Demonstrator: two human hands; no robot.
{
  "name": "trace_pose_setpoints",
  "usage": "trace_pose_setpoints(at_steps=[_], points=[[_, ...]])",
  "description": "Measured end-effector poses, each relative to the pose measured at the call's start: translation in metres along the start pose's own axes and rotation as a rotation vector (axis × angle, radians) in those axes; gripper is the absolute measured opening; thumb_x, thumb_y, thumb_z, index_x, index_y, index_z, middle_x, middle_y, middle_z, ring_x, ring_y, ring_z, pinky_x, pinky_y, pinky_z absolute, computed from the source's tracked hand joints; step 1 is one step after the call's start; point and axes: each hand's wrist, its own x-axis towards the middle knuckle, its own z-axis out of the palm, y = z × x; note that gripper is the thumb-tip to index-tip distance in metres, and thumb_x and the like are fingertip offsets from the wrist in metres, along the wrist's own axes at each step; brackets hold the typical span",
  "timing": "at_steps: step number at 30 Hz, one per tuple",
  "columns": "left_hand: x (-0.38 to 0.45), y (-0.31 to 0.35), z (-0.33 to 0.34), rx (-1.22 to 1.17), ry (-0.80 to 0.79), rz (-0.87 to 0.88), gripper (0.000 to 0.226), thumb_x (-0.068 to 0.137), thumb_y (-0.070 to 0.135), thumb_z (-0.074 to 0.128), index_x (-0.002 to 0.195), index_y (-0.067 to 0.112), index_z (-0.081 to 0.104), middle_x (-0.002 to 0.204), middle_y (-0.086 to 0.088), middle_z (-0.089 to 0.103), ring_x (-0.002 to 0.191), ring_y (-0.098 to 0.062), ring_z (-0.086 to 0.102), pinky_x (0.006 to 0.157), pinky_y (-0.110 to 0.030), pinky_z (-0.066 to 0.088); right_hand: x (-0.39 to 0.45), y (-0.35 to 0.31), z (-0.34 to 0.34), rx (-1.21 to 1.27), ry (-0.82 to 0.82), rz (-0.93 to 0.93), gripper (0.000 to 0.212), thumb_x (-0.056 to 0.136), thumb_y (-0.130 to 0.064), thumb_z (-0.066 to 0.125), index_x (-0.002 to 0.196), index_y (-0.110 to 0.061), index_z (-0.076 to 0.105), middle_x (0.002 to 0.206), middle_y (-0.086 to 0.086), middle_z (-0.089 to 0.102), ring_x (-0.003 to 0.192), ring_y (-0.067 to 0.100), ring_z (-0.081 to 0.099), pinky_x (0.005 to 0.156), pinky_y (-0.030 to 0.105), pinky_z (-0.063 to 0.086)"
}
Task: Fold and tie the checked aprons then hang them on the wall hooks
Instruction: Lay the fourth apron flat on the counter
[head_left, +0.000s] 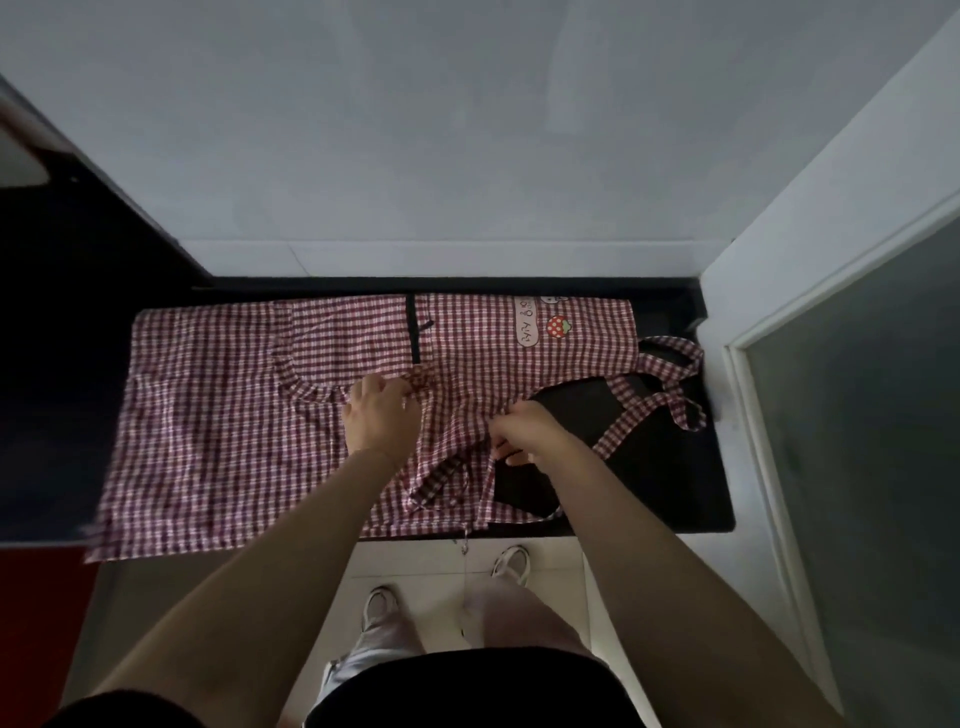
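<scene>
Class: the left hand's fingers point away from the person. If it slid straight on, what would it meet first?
Probably the ruffled pocket of the checked apron, just beyond the left hand; the wall lies farther on.

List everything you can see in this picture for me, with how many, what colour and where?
checked apron: one, red and white, spread flat across the counter, hem hanging over the near edge
strawberry patch: one, red with green top, on the apron's far right
apron straps: checked, looped on the counter at right
counter: one, black, against the wall
wall: white, behind the counter
door: dark panel, white frame, at right
shoes: two, white, on the pale floor below
left hand: fingers pinching the apron's middle
right hand: fingers gripping a fold of apron
</scene>
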Motion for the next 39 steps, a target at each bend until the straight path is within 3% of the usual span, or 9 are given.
trace_pose_setpoints(at_steps=[5,11,15,18,22,26,29,34,39], points=[[-0.022,-0.032,-0.011,-0.015,-0.032,0.017,0.029,0.092,0.027,0.051,0.117,0.017,0.062,0.125,-0.009,0.049,0.117,-0.028,0.044,0.099,-0.046,0.039,-0.019,0.004,0.032,0.407,0.246,-0.133,0.020,0.094,-0.010,0.063,0.112,-0.019,0.066,0.102,0.002,0.068,0.082,0.015,0.061,0.064,0.024,0.045],[-0.035,-0.061,-0.013,0.100,-0.332,0.207,0.048,0.093,0.034,0.053,0.137,0.017,0.050,0.145,-0.009,0.040,0.134,-0.029,0.035,0.110,-0.044,0.037,-0.040,-0.001,0.054,-0.084,0.375,-0.186,0.026,0.091,-0.021,0.068,0.101,0.003,0.072,0.105,0.014,0.072,0.092,0.026,0.066,0.086,0.037,0.053],[-0.032,-0.073,-0.016,0.098,-0.402,0.289,0.059,0.092,0.029,0.054,0.147,0.016,0.036,0.150,-0.007,0.039,0.138,-0.028,0.036,0.116,-0.045,0.033,-0.058,-0.012,0.051,0.021,0.508,-0.244,0.036,0.090,-0.026,0.064,0.103,0.008,0.068,0.107,0.019,0.070,0.096,0.029,0.066,0.083,0.037,0.053],[-0.032,-0.077,-0.020,0.048,-0.440,0.281,0.062,0.093,0.024,0.055,0.150,0.018,0.031,0.146,-0.006,0.046,0.133,-0.026,0.045,0.112,-0.045,0.039,-0.067,-0.014,0.055,0.140,0.456,-0.187,0.032,0.096,-0.031,0.058,0.111,-0.003,0.067,0.116,0.009,0.068,0.088,0.016,0.063,0.065,0.023,0.047],[-0.039,-0.082,-0.026,-0.005,-0.498,0.285,0.073,0.090,0.011,0.056,0.155,0.019,0.023,0.155,-0.006,0.034,0.141,-0.027,0.037,0.115,-0.045,0.036,-0.076,0.006,0.056,-0.082,0.228,-0.032,0.046,0.089,-0.049,0.067,0.118,-0.014,0.062,0.112,0.005,0.063,0.097,0.022,0.061,0.084,0.033,0.051],[-0.060,-0.083,-0.019,0.041,-0.313,0.259,0.066,0.087,0.010,0.055,0.149,0.021,0.034,0.151,-0.005,0.036,0.140,-0.026,0.033,0.113,-0.047,0.037,-0.073,0.025,0.054,-0.341,0.241,0.076,0.046,0.090,-0.030,0.071,0.127,-0.011,0.053,0.115,0.008,0.059,0.086,0.019,0.057,0.071,0.030,0.050],[-0.078,-0.081,-0.008,0.077,-0.230,0.169,0.052,0.085,0.014,0.055,0.136,0.020,0.045,0.137,-0.005,0.044,0.125,-0.026,0.040,0.102,-0.045,0.044,-0.068,0.041,0.059,-0.058,0.417,0.131,0.064,0.088,-0.012,0.072,0.142,-0.012,0.038,0.105,0.011,0.059,0.080,0.024,0.063,0.058,0.034,0.055],[-0.086,-0.077,0.005,0.232,-0.303,0.182,0.068,0.087,0.035,0.065,0.147,0.028,0.033,0.153,-0.013,0.022,0.140,-0.035,0.024,0.112,-0.053,0.034,-0.063,0.063,0.088,0.070,0.357,0.228,0.025,0.095,-0.025,0.064,0.104,-0.003,0.056,0.096,0.013,0.062,0.094,0.029,0.066,0.091,0.041,0.057],[-0.088,-0.081,0.006,0.278,-0.297,0.215,0.070,0.088,0.041,0.067,0.148,0.031,0.033,0.155,-0.015,0.020,0.142,-0.037,0.022,0.111,-0.054,0.037,-0.055,0.068,0.091,0.566,0.364,0.069,0.007,0.097,-0.011,0.058,0.098,-0.005,0.062,0.110,0.012,0.068,0.097,0.023,0.066,0.094,0.037,0.054]])
